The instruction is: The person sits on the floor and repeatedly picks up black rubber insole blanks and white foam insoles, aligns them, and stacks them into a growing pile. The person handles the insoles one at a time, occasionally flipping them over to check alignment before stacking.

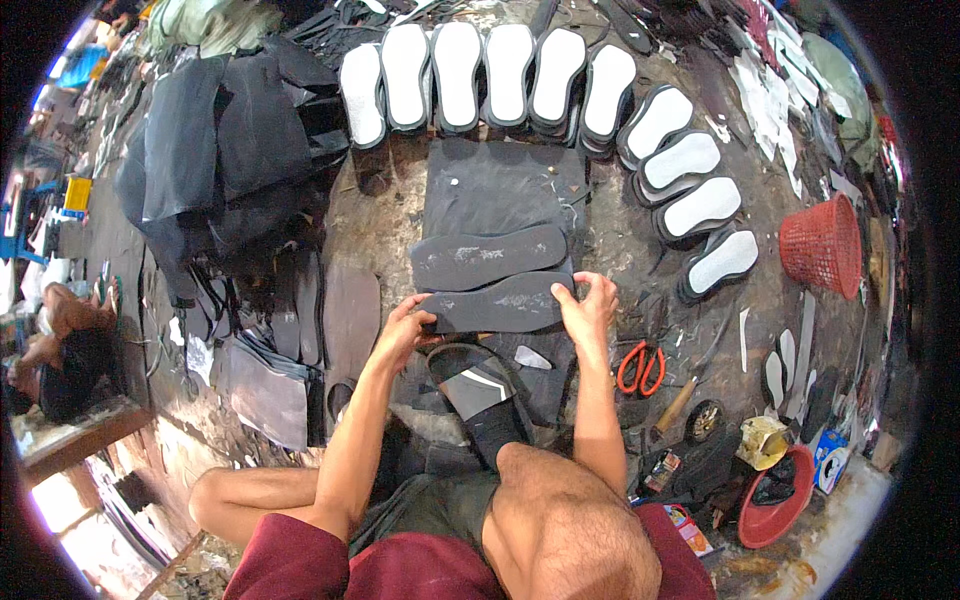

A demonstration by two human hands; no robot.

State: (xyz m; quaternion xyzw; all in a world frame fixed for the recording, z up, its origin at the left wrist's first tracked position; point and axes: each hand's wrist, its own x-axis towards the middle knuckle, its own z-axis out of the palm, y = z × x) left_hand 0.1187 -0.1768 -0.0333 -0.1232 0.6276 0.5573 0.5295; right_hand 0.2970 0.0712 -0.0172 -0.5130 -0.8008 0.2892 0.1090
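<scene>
A dark grey shoe sole [495, 308] lies crosswise in front of me, scuffed with whitish marks. My left hand [405, 330] grips its left end with the fingertips. At the opposite end, my right hand [590, 305] has its thumb on the top face and the fingers around the edge. Just beyond it is a second grey sole [488, 257], its near edge close against the first one. Under both spreads a square black sheet [500, 185]. My foot in a dark sandal [470, 385] with white stripes is close below the held sole.
Stacks of black soles topped with white insoles [508, 75] curve around the far and right side. Black sheet material [230, 130] is heaped at left. Orange-handled scissors [641, 369], a wooden-handled tool [675, 405], a red basket [822, 245] and a red basin [778, 500] sit at right.
</scene>
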